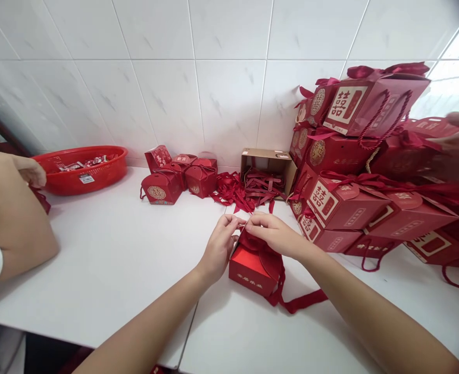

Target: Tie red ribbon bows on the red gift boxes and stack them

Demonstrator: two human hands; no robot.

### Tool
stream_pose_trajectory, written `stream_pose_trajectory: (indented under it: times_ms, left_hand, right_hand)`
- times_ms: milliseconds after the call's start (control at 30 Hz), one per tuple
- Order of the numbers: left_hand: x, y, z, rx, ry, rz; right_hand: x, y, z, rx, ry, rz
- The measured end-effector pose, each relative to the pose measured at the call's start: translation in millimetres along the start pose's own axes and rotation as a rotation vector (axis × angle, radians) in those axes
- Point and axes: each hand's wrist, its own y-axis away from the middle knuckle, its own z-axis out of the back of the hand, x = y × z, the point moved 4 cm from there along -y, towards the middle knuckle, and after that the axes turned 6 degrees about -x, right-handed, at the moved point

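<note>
A red gift box with gold lettering stands on the white table before me. My left hand is at its left upper edge, thumb and fingers pinched together at the top flaps. My right hand reaches over from the other side, its fingertips pinched on the same edge, close to those of the left. The fingers partly hide the top of the box. A dark red ribbon trails from the right side of the box across the table and passes under my right forearm.
Stacked red gift boxes with bows and rope handles fill the right, where a blurred hand reaches in. Several smaller boxes, loose ribbons and a cardboard box line the wall. Another person's arm is beside a red basket.
</note>
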Motion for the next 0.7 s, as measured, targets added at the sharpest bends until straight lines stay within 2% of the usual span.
stream_pose_trajectory:
  times_ms: [133,433,600,700]
  left_hand:
    - [-3,0,-2.5,0.041,-0.044,-0.003]
    - [-8,-2,4.0,0.092,-0.222,-0.146]
    - [-10,-5,3.2,0.063,-0.362,-0.158]
    - [-10,-15,15.5,0.031,-0.514,-0.104]
  right_hand:
    - [1,1,0,0.034,-0.024,0.004]
    - [1,3,0,0.031,-0.019,0.008]
    - [2,2,1,0.014,0.019,0.03]
    - [10,6,10,-0.051,0.095,0.088]
